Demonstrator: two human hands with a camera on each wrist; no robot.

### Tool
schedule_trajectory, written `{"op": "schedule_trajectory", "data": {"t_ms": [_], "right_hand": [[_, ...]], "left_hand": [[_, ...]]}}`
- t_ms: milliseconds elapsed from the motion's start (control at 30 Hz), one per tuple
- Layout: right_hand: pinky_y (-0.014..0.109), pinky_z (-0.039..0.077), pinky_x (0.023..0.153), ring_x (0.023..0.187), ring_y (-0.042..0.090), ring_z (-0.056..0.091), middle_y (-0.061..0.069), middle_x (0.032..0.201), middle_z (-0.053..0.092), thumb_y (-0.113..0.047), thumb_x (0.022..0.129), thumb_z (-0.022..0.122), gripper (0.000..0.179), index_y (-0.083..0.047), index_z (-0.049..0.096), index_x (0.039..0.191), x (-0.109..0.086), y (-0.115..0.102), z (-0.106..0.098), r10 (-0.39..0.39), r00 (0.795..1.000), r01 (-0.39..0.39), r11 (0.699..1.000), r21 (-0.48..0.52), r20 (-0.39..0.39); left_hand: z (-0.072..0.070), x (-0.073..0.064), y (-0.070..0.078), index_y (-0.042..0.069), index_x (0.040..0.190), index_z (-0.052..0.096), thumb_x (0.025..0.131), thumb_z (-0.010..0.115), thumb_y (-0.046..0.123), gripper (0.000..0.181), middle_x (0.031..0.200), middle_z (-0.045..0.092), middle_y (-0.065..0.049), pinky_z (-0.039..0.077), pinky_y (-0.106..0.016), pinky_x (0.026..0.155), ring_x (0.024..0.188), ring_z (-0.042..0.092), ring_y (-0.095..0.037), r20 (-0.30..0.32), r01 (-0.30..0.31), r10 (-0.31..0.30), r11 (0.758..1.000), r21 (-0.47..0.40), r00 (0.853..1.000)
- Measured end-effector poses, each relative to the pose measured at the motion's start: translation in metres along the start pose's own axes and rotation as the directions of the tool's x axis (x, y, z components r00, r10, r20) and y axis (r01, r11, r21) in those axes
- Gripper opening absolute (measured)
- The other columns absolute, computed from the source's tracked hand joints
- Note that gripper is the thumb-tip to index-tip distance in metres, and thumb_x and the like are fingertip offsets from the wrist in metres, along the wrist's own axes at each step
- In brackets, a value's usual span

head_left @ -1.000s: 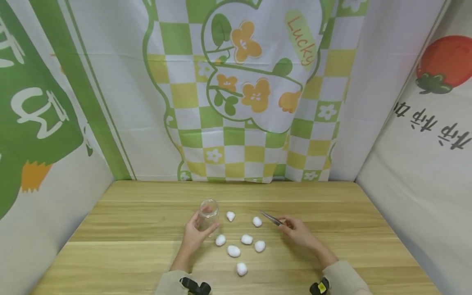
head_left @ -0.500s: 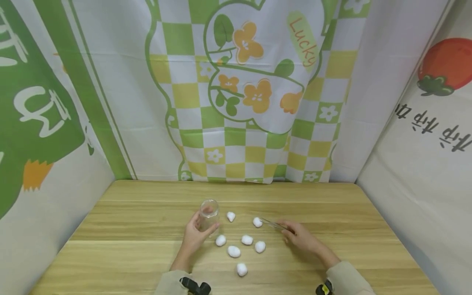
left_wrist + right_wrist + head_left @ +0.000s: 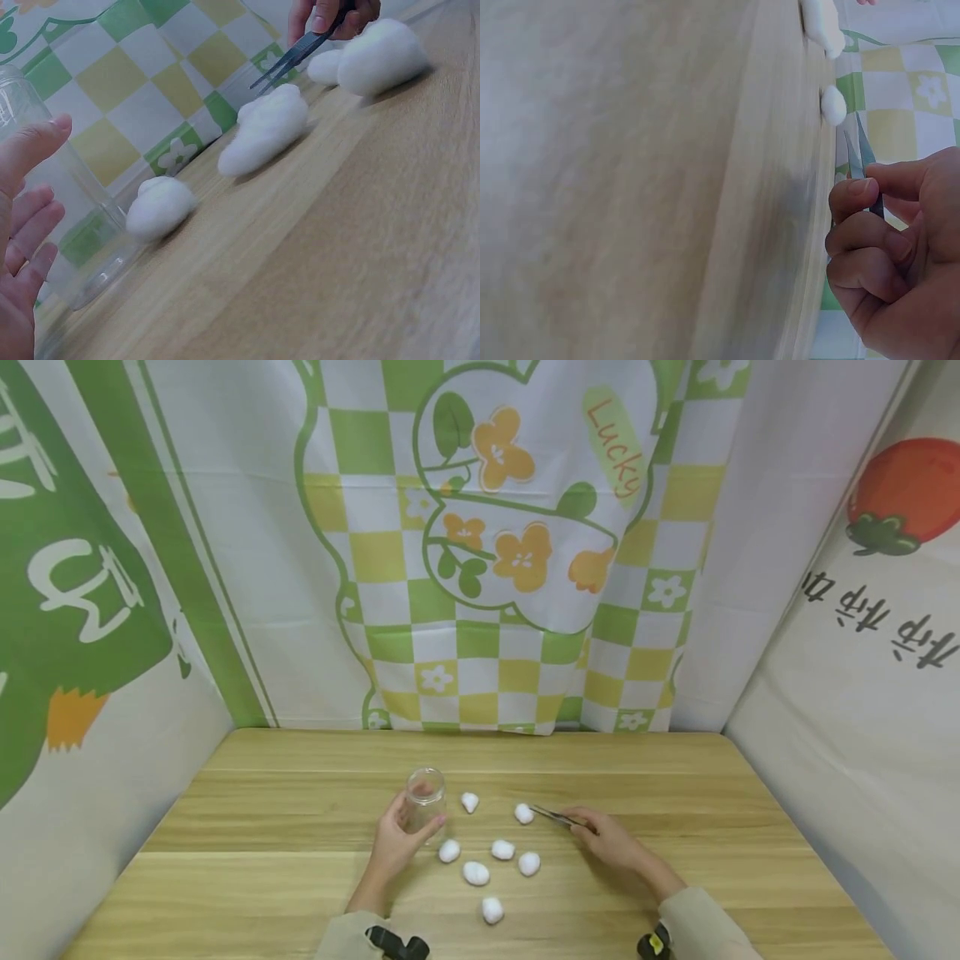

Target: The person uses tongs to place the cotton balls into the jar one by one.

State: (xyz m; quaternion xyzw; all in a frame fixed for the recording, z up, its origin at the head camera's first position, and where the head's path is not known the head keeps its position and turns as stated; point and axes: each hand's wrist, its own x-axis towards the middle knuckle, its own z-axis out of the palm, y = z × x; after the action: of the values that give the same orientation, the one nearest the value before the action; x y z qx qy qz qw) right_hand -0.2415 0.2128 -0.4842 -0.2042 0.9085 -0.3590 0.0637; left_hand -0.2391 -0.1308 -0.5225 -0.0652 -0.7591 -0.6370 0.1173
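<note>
My left hand [image 3: 397, 843] holds a clear glass jar [image 3: 425, 783] upright on the table, thumb on its near side and fingers around it. No lid is on the jar. In my right hand [image 3: 611, 839] a pair of metal tweezers [image 3: 557, 817] is pinched between thumb and fingers. Its two tips stand apart in the right wrist view, close beside a white cotton ball [image 3: 833, 105]; whether they touch it I cannot tell. That same cotton ball [image 3: 524, 813] is the far right one in the head view.
Several more cotton balls lie loose on the wooden table [image 3: 300, 827], among them one beside the jar [image 3: 449, 851] and one nearest me [image 3: 492, 910]. A checked, flowered curtain [image 3: 487, 568] hangs behind the table's back edge.
My right hand has turned the tweezers, bringing their tips down from behind the far right cotton ball to its right side. The left hand and jar stay put.
</note>
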Motion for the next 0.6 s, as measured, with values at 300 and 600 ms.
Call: {"op": "schedule_trajectory", "data": {"t_ms": [300,600], "right_hand": [[0.019,0.038,0.062,0.074,0.011,0.046,0.012,0.097,0.063,-0.014,0.099,0.05,0.034,-0.003,0.055,0.13,0.0032,-0.0054,0.0018,0.066,0.997,-0.068,0.997,0.036,0.046],[0.023,0.046,0.069,0.088,0.018,0.056,0.019,0.115,0.064,-0.011,0.098,0.051,0.034,-0.002,0.056,0.13,0.0061,-0.0077,0.0035,0.013,0.995,-0.011,1.0,-0.017,0.096]], "left_hand": [[0.0005,-0.0005,0.0005,0.002,0.134,0.05,0.077,0.078,0.007,0.064,0.133,0.06,-0.019,0.034,-0.057,0.115,0.135,0.046,-0.04,-0.01,-0.026,0.026,1.0,0.013,1.0],[-0.0006,-0.0005,0.0,0.001,0.135,0.049,0.079,0.077,0.007,0.063,0.135,0.058,-0.022,0.032,-0.056,0.116,0.135,0.045,-0.042,-0.005,-0.046,0.046,0.999,0.015,0.999]]}}
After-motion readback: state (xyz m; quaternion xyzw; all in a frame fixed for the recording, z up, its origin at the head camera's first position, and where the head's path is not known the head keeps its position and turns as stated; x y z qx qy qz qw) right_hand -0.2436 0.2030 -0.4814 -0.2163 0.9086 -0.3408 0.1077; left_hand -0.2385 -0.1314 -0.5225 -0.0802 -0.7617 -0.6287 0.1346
